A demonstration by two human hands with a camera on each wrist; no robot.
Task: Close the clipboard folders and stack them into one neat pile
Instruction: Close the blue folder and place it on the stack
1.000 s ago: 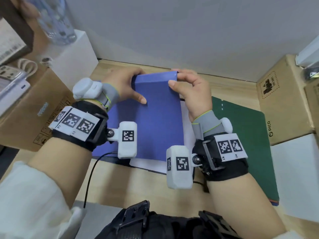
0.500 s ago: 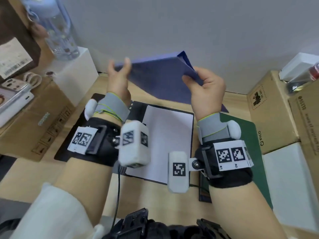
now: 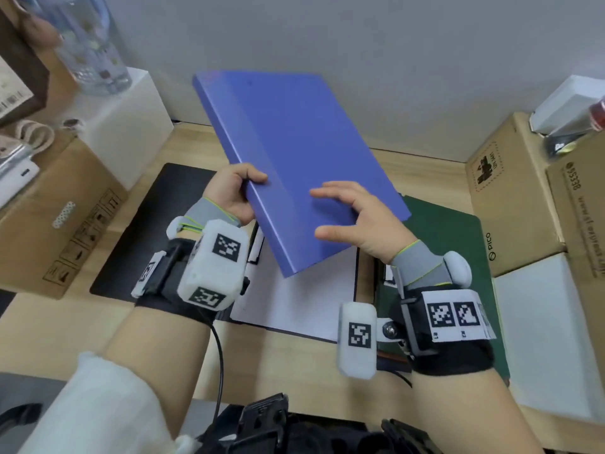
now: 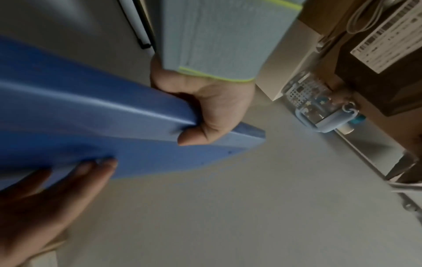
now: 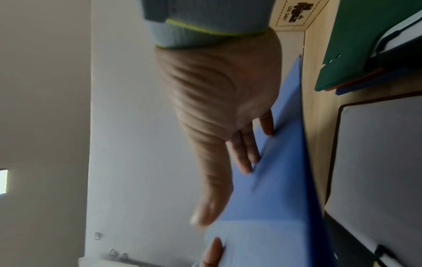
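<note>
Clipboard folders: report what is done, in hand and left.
Done: a green folder lies closed on the pile at right. In hand: the closed blue folder, left hand gripping its spine, right hand flat on its cover. Left: the black folder lies open.

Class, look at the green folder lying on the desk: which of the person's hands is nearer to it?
Right. The right hand lies on the blue folder just beside the green folder; the left hand is farther left.

Right hand (image 5: 219,101) flat, fingers straight on blue folder (image 5: 278,180); green folder (image 5: 356,36) on desk beyond.
</note>
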